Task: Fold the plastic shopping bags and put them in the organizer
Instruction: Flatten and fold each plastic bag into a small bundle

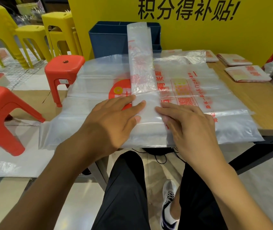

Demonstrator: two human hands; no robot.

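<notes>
To do this step well, I think I must keep the near end of the folded strip pinned flat while I turn it over itself, and I must keep the edges in line, because this thin film slides easily on the bags below.

My left hand [114, 117] lies on the left side of the folded bag strip [141, 77], fingers straight and a little spread, pressing down and holding nothing. The strip is a long narrow band of clear plastic with red print. It runs away from me over the stack of flat bags [223, 113] on the wooden table [265, 110], and its far end rises in front of the blue organizer [109, 40]; I cannot tell if it leans on it. My right hand [189, 123] presses the right side of the near end, fingers also straight and close together, flat on the plastic.

The film is translucent and wrinkled, with several crease lines across it. To the far right, three folded bags [247, 73] lie on the table, not yet in the organizer.
</notes>
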